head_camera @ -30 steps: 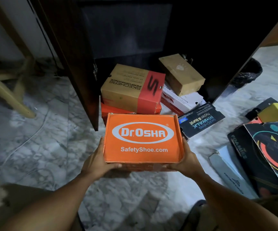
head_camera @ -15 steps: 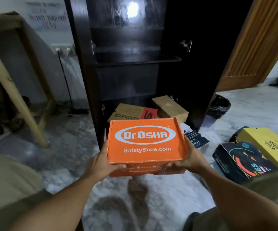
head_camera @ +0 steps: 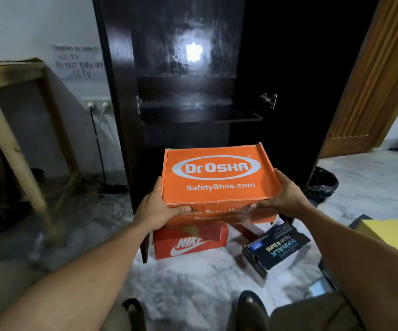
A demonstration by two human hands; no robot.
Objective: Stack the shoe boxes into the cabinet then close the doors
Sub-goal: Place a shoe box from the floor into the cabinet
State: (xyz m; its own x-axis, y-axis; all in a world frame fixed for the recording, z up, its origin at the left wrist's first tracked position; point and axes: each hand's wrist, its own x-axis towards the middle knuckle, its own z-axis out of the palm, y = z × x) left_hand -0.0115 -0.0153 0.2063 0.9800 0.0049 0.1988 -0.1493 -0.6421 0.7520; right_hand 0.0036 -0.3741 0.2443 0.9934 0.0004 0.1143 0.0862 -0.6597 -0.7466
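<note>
The orange Dr. Osha box has risen from low over the floor to in front of the dark cabinet, carried higher by both hands. It now hides the tan boxes; a Nike box has come into view beneath it.

Orange shoe box, white oval logo w/ orange lettering. Below it: red-orange Nike box, white swoosh. Right of it: black box w/ blue-yellow text; further right, yellow box. Behind: glossy near-black cabinet. Underneath: white-grey marbled floor.
</note>
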